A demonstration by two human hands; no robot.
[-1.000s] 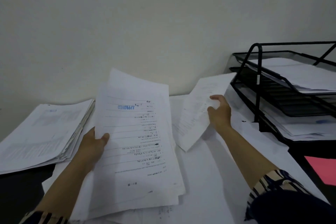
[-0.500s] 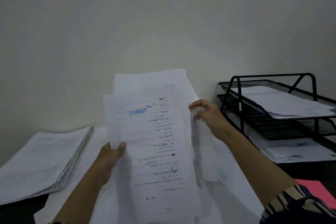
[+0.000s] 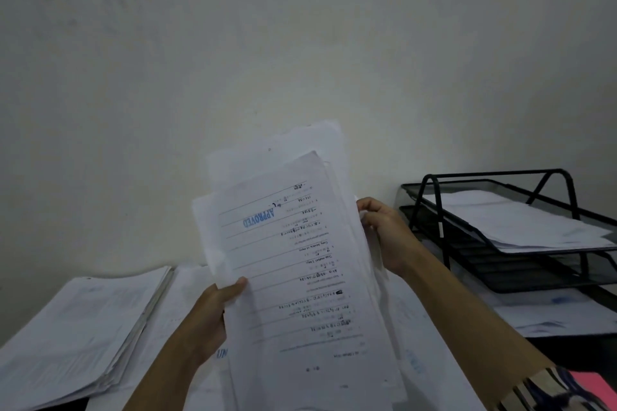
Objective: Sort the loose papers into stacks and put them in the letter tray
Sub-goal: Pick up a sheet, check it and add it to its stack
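Note:
I hold a sheaf of white printed papers [image 3: 300, 277] upright in front of me; the top sheet is upside down with a blue "APPROVED" stamp. My left hand [image 3: 213, 310] grips its left edge, thumb on the front. My right hand [image 3: 384, 230] pinches the right edge near the top. The black mesh letter tray [image 3: 500, 274] stands to the right, with white sheets on its top tier and more on the bottom tier. Loose sheets [image 3: 187, 327] lie on the desk under my hands.
A thick stack of papers [image 3: 73, 337] lies on the desk at the left. A pink folder [image 3: 591, 387] shows at the bottom right corner. A plain pale wall rises behind the desk.
My right hand brought its single sheet over to the sheaf and now pinches the sheaf's right edge. The sheaf has been lifted upright, and the view tilted up toward the wall.

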